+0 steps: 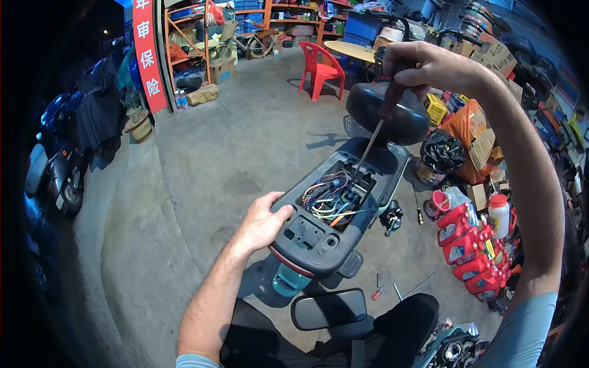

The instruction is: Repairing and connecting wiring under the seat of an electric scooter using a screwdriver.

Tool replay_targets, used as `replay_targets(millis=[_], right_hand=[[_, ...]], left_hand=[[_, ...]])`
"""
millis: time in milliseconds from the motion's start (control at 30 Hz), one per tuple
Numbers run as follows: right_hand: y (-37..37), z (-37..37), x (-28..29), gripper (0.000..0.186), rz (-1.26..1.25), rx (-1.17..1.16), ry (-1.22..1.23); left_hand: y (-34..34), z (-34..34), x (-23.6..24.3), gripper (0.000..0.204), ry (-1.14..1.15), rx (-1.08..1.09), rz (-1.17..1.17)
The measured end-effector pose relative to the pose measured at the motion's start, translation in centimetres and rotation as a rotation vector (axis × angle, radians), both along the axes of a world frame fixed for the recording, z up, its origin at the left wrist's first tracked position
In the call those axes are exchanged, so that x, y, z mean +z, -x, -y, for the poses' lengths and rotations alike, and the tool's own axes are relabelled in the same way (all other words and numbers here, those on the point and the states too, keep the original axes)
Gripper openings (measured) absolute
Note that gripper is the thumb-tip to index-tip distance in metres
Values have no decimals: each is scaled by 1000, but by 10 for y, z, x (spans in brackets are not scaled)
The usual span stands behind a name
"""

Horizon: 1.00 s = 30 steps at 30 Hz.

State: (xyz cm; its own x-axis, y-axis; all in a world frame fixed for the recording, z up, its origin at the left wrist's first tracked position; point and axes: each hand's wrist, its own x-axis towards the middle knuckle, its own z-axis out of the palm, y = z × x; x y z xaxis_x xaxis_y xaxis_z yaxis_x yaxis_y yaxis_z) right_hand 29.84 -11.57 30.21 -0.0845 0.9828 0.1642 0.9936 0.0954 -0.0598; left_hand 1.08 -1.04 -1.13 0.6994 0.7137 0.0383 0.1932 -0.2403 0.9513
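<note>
A black-topped scooter (288,253) stands before me, its under-seat compartment uncovered and full of a tangle of coloured wires (325,199). My left hand (262,226) grips the left edge of its rear body, thumb on top and fingers over the side. Raised above the far end, my right hand (423,66) is closed around the dark red handle of a long screwdriver (372,145). Its shaft slants down into the far part of the compartment, where the tip is hard to make out. A black rounded seat (392,113) is tilted up beyond the compartment, behind the screwdriver.
Red jugs (469,267) and a white bottle with a red cap (500,216) crowd the right. Screwdrivers (377,293) lie on the floor near my knee. A black padded stool (328,308) sits between my legs. Farther off are a red chair (322,70) and a parked scooter (61,172).
</note>
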Motion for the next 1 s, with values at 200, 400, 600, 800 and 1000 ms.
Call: replay_targets(millis=[200,400,600,800,1000], right_hand=[[2,-18,-11,32,232,-424,-40],[25,-3,-3,33,-158,-154,113],[18,4,0,39,-64,-100,98],[21,-7,-9,34,129,-588,81],[15,-1,-15,38,-88,-192,-43]], left_hand=[[0,5,5,44,-223,92,-98],[-7,36,50,36,-825,190,14],[-41,67,62,23,-1071,-43,-4],[-49,68,54,16,-1152,1,-181],[-50,67,48,12,-1139,63,-138]])
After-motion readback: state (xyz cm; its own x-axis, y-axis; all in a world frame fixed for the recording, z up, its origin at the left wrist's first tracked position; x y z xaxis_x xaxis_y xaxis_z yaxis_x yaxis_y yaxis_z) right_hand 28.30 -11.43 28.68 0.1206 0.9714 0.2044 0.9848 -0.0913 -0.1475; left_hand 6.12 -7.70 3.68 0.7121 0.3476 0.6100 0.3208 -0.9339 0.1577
